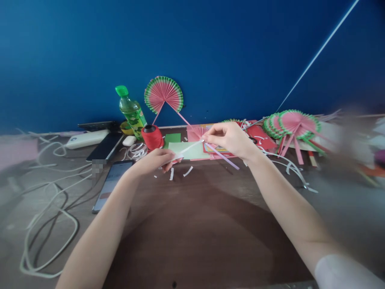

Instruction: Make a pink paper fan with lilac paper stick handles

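My left hand [156, 160] is closed in a pinch on the near end of a thin white paper strip [189, 147]. My right hand [230, 138] is closed in a pinch on the strip's far end, together with a pink stick [222, 157] that belongs to a small pink folded paper fan [196, 131]. Both hands hover just above the brown table [198, 224], near its back. A finished pink and green paper fan [164, 93] leans on the blue wall behind them.
A red thread spool [152, 137], a green bottle [131, 111], a light green paper sheet [192, 151] and red paper lie at the back. Several finished fans [293, 124] are piled at right. A phone [112, 182], a power bank [86, 139] and white cables [48, 224] lie at left. White paper scraps [180, 172] lie under my hands.
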`<action>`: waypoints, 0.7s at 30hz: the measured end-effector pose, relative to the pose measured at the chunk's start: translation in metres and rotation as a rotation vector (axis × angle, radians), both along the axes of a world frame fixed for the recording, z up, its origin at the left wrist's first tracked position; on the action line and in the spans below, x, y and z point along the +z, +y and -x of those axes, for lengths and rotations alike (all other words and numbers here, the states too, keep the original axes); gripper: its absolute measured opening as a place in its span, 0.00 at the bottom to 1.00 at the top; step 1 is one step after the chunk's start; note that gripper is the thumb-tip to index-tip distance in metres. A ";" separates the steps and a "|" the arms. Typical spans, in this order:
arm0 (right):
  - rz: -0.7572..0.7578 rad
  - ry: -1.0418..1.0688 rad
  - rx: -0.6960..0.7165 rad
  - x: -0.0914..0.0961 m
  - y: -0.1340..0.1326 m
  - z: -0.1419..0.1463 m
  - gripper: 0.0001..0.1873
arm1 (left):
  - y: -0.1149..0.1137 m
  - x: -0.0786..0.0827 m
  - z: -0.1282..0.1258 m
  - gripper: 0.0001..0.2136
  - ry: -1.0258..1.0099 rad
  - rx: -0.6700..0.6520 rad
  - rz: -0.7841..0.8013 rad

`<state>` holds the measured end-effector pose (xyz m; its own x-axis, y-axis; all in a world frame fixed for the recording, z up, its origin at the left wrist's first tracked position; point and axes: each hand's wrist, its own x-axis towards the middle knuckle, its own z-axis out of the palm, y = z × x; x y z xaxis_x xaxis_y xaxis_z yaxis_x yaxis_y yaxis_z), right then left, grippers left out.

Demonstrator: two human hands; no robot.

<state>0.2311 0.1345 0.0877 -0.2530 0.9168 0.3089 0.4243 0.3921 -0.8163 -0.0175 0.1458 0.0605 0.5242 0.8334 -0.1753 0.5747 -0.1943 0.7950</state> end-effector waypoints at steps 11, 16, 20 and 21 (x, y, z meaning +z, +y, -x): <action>0.134 0.223 0.089 0.007 -0.011 0.008 0.13 | -0.006 -0.002 -0.010 0.13 -0.113 0.136 -0.004; 0.080 0.236 0.065 0.009 -0.012 0.007 0.13 | -0.005 -0.003 -0.011 0.09 -0.188 0.108 0.015; 0.048 0.231 0.067 0.012 -0.013 0.006 0.13 | -0.004 -0.002 -0.012 0.08 -0.167 0.086 0.007; 0.048 0.237 0.075 0.013 -0.013 0.006 0.13 | -0.005 -0.001 -0.013 0.08 -0.151 0.094 -0.004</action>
<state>0.2250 0.1214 0.1010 -0.2461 0.9134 0.3244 0.1898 0.3736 -0.9080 -0.0043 0.1412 0.0593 0.4637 0.8806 -0.0973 0.4643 -0.1480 0.8732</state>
